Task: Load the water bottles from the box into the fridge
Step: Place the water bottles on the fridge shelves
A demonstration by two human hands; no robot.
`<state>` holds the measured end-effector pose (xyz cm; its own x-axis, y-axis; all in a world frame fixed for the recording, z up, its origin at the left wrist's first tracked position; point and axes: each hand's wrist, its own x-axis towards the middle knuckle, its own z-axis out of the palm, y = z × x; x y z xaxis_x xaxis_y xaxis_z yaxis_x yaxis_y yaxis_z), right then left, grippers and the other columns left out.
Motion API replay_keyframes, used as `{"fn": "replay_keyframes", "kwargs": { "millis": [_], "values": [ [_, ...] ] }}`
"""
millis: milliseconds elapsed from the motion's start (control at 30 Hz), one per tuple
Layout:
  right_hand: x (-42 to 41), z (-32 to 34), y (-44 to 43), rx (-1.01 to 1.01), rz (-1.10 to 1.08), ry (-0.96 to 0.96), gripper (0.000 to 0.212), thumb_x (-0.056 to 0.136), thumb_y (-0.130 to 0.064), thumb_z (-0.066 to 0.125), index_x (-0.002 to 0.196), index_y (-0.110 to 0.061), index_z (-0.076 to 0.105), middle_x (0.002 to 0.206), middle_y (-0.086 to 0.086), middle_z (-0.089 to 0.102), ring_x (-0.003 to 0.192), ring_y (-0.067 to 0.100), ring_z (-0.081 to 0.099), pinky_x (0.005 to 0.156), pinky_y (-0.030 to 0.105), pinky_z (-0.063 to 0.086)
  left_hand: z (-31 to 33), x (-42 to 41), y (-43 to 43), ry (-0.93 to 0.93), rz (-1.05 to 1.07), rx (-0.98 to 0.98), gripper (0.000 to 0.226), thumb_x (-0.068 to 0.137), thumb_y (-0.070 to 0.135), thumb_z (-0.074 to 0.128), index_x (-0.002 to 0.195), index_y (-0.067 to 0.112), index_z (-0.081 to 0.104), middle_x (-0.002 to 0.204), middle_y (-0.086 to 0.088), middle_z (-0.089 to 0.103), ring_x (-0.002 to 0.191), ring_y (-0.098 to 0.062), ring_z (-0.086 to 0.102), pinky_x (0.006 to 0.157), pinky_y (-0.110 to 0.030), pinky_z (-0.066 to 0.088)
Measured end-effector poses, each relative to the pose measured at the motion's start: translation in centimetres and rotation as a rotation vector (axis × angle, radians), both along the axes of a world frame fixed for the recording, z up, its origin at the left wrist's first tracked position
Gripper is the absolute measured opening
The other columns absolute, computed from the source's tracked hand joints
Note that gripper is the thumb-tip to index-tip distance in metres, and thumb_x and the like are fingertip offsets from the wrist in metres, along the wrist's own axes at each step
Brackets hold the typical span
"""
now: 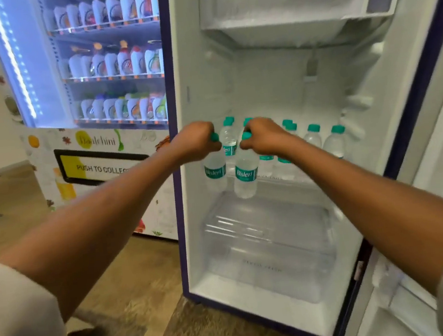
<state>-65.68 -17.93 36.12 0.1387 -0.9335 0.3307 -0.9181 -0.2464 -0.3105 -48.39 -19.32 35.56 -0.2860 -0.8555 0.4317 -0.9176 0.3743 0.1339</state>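
Note:
The fridge (192, 69) stands open in front of me, white inside. My left hand (194, 142) grips a clear water bottle (215, 172) with a teal cap and teal label by its neck. My right hand (262, 138) holds a second such bottle (246, 177) the same way. Both bottles hang upright at the front edge of the fridge's glass shelf (285, 180). Several more bottles (313, 136) stand on that shelf behind and to the right of my hands. The box is out of view.
A clear crisper drawer (268, 245) sits under the shelf. The freezer compartment (279, 9) is at the top. The fridge door (425, 199) swings open on the right. A lit vending machine (89, 86) stands just left of the fridge. Wood floor lies below.

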Motion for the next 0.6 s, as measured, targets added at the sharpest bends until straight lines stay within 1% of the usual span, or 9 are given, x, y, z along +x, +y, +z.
{"fn": "replay_keyframes", "kwargs": {
  "millis": [100,133,200,300,400,467,500,567,600],
  "values": [
    [-2.1,4.5,-0.6,-0.055,-0.044,-0.005,0.028,0.086,-0.024,0.068,0.103,-0.001,0.065,0.095,0.014,0.064,0.084,0.027,0.062,0.081,0.041,0.053,4.4,-2.4,-1.4,-0.004,0.0,-0.038,0.037,0.088,0.031,0.064,0.109,0.001,0.059,0.109,-0.021,0.061,0.093,-0.033,0.058,0.075,-0.037,0.043],
    [-2.9,5.8,-0.8,-0.07,-0.056,-0.009,0.028,0.086,-0.023,0.068,0.101,0.0,0.065,0.089,0.014,0.063,0.078,0.027,0.061,0.077,0.04,0.053,5.8,-3.3,-1.7,0.023,-0.009,-0.032,0.035,0.089,0.03,0.063,0.108,0.001,0.059,0.107,-0.021,0.061,0.089,-0.033,0.06,0.073,-0.037,0.046],
    [-4.2,8.2,-1.3,-0.106,-0.083,-0.031,0.027,0.086,-0.022,0.067,0.098,0.001,0.065,0.081,0.014,0.062,0.07,0.026,0.06,0.072,0.039,0.055,8.1,-5.0,-2.3,0.078,-0.029,-0.01,0.03,0.091,0.028,0.062,0.106,0.002,0.059,0.099,-0.018,0.063,0.074,-0.026,0.064,0.064,-0.034,0.053],
    [-6.1,10.9,-2.1,-0.168,-0.112,-0.068,0.027,0.088,-0.022,0.066,0.099,0.002,0.063,0.084,0.015,0.063,0.072,0.025,0.061,0.075,0.042,0.058,10.7,-7.7,-3.3,0.088,-0.049,-0.038,0.028,0.093,0.029,0.06,0.104,0.003,0.059,0.092,-0.014,0.065,0.066,-0.022,0.064,0.054,-0.027,0.051],
    [-7.7,12.9,-2.8,-0.236,-0.15,-0.051,0.022,0.09,-0.02,0.064,0.097,0.0,0.061,0.087,0.015,0.061,0.076,0.026,0.061,0.076,0.04,0.057,12.2,-10.2,-4.1,0.092,-0.08,-0.081,0.027,0.093,0.029,0.059,0.104,0.004,0.059,0.091,-0.011,0.063,0.066,-0.021,0.063,0.053,-0.026,0.048],
    [-8.8,14.0,-3.5,-0.258,-0.185,-0.025,0.021,0.089,-0.018,0.064,0.097,0.001,0.06,0.089,0.017,0.063,0.078,0.029,0.063,0.077,0.041,0.058,12.8,-11.8,-4.6,0.084,-0.097,-0.102,0.025,0.093,0.027,0.06,0.101,0.003,0.059,0.094,-0.012,0.063,0.07,-0.023,0.064,0.057,-0.03,0.052],
    [-9.4,14.4,-3.7,-0.264,-0.197,-0.007,0.019,0.088,-0.017,0.064,0.096,0.001,0.06,0.089,0.018,0.062,0.078,0.029,0.062,0.076,0.04,0.057,13.0,-12.7,-5.0,0.08,-0.113,-0.11,0.025,0.093,0.026,0.06,0.101,0.003,0.059,0.097,-0.013,0.063,0.074,-0.025,0.064,0.063,-0.033,0.055],
    [-10.4,14.9,-4.1,-0.275,-0.221,0.046,0.014,0.088,-0.014,0.063,0.084,-0.002,0.057,0.087,0.016,0.058,0.076,0.027,0.058,0.068,0.036,0.052,13.2,-14.4,-5.5,0.067,-0.139,-0.136,0.023,0.093,0.026,0.059,0.101,0.004,0.059,0.099,-0.014,0.063,0.079,-0.025,0.061,0.073,-0.034,0.055],
    [-11.1,15.0,-4.3,-0.277,-0.236,0.068,0.018,0.087,-0.013,0.063,0.075,-0.005,0.052,0.086,0.016,0.057,0.076,0.027,0.056,0.064,0.034,0.049,13.2,-15.3,-5.8,0.057,-0.146,-0.153,0.024,0.093,0.025,0.058,0.102,0.003,0.06,0.099,-0.014,0.062,0.08,-0.024,0.059,0.073,-0.033,0.053]
  ]
}}
